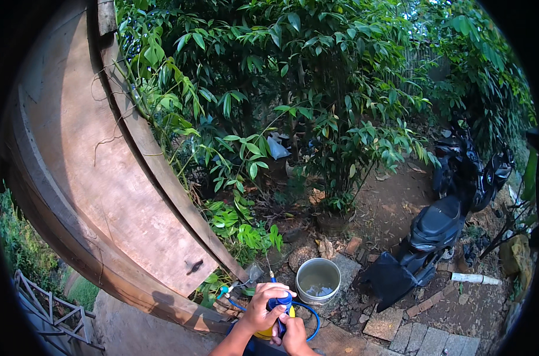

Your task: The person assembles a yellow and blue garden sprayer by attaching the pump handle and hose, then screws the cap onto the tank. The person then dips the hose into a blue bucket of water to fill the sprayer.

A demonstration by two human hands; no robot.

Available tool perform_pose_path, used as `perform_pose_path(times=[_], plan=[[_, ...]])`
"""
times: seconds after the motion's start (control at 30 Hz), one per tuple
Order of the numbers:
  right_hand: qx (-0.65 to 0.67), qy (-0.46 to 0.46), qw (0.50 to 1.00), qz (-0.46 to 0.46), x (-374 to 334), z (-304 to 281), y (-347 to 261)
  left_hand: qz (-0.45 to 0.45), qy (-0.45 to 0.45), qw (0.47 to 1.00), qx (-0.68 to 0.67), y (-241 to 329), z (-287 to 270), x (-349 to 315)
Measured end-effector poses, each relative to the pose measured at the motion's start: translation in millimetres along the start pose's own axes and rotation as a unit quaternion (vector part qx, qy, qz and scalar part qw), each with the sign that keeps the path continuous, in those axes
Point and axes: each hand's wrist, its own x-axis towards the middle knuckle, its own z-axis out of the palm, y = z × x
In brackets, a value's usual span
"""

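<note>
Both hands are closed on a yellow bottle with a blue top [279, 302], low in the middle of the view. My left hand [262, 310] wraps over the blue top, fingers curled across it from the left. Lower down on the right side, my right hand [294, 336] grips the blue part, its thumb pointing up. Fingers cover much of the bottle, so its exact kind is unclear. Just beyond it stands a pale bucket [302, 292] of cloudy water. A blue hose [314, 317] curves round behind and to the right of my hands.
A large wooden panel [133, 190] slants along the left side. At the right a black motorcycle [435, 225] is parked on bare soil, near a white pipe [476, 278]. Stone slabs [426, 338] lie at the lower right. Dense leafy bushes [317, 77] fill the back.
</note>
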Motion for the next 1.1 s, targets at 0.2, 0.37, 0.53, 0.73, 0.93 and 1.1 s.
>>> perform_pose_path(times=[0.2, 0.37, 0.53, 0.73, 0.93, 1.1], plan=[[-0.052, -0.039, 0.997, 0.039, -3.4, -10.7, -15.5, -0.014, 0.035, 0.993, -0.112, -4.9, 13.6, -2.3], [-0.077, -0.066, 0.993, 0.058, -3.4, -19.2, -26.5, -0.039, 0.035, 0.988, -0.144, -8.4, 18.9, -4.6], [-0.153, -0.098, 0.982, 0.04, 8.6, -35.0, -26.2, -0.055, 0.005, 0.989, -0.135, -8.4, 21.1, -1.1], [-0.156, -0.104, 0.981, 0.041, 7.4, -37.8, -24.9, -0.077, 0.029, 0.982, -0.167, -2.6, 22.9, -0.1], [-0.149, -0.111, 0.982, 0.03, 11.2, -37.8, -22.0, -0.094, 0.038, 0.975, -0.199, -3.6, 21.3, -4.3], [-0.136, -0.113, 0.984, 0.037, 14.0, -39.3, -17.7, -0.094, 0.033, 0.975, -0.198, -4.2, 20.2, -5.6]])
